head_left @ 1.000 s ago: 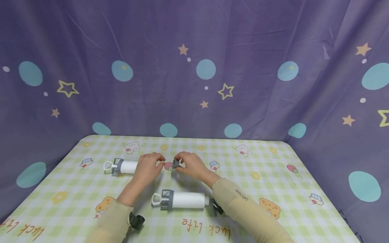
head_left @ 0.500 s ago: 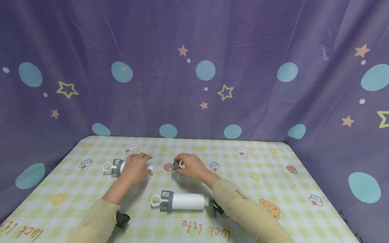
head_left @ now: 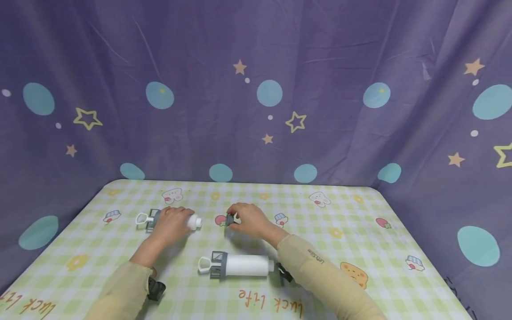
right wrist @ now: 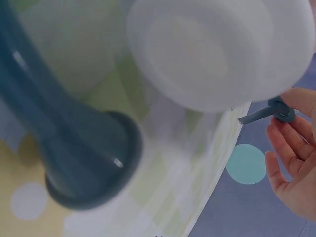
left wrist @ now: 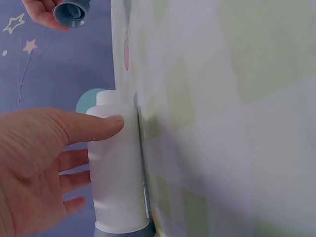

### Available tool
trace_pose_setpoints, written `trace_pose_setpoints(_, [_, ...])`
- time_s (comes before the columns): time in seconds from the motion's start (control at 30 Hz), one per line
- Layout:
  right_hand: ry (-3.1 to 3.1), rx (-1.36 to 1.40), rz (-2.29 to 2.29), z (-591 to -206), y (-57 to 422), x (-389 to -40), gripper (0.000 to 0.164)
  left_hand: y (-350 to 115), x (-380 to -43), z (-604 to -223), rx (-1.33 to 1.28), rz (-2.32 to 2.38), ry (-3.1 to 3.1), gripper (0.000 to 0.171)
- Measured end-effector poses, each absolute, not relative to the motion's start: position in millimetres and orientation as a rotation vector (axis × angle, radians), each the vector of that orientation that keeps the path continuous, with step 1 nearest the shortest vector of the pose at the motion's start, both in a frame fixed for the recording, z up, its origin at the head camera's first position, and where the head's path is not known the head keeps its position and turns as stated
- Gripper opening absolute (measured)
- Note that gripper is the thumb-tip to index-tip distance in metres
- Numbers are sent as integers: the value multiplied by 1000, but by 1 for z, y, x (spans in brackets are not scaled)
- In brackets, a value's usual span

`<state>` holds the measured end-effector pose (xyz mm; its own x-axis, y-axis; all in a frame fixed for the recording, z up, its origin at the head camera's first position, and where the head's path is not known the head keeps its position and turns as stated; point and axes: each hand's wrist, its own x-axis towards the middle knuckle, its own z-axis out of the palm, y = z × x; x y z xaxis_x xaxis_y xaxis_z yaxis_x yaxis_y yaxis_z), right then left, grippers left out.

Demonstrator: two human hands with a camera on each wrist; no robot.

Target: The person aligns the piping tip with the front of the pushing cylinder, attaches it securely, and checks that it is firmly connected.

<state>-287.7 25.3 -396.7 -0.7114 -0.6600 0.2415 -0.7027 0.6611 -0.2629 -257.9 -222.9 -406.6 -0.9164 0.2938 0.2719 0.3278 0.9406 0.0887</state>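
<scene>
My left hand grips a white syringe-like barrel lying on the table at the left. Its thumb lies over the barrel near the necked end, and the fingers go to the other side. A grey finger-grip collar and a white loop handle extend left from this barrel. My right hand pinches a small grey nozzle a little to the right of the barrel's neck, apart from it. In the left wrist view the nozzle's round, hollow end shows; the right wrist view shows its thin spout.
A second syringe-like barrel lies nearer the front, its neck to the right. Close to that neck, in the right wrist view, is a grey flared piece, largely behind the right wrist in the head view. A checked cloth covers the table.
My left hand has moved left from beyond the barrel's neck back onto the barrel, so the neck now shows. The right hand stays nearly in place, the nozzle turning slightly.
</scene>
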Motion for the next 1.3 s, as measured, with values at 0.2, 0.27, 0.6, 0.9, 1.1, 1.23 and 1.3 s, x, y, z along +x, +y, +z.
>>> trace_pose_setpoints(0.2, [-2763,1139,500,-396,24,-287,34,-226,-260,-406,-489,-229,-2857,44])
trace_pose_setpoints(0.27, [-2772,1137,501,-396,24,-287,34,-227,-261,-407,-502,-249,-2861,44])
trace_pose_setpoints(0.6, [-2789,1135,490,-398,21,-287,35,-232,-262,-412,-516,-277,-2822,44])
trace_pose_setpoints(0.9, [-2751,1151,471,-393,18,-286,34,-227,-262,-406,-515,-253,-2782,47])
trace_pose_setpoints(1.1, [-2751,1144,478,-391,15,-287,34,-218,-258,-397,-555,-235,-2734,48])
trace_pose_setpoints(1.23, [-2709,1161,466,-389,11,-287,33,-214,-255,-390,-552,-222,-2704,49])
trace_pose_setpoints(1.3, [-2689,1160,458,-388,9,-286,32,-212,-254,-387,-563,-211,-2685,49])
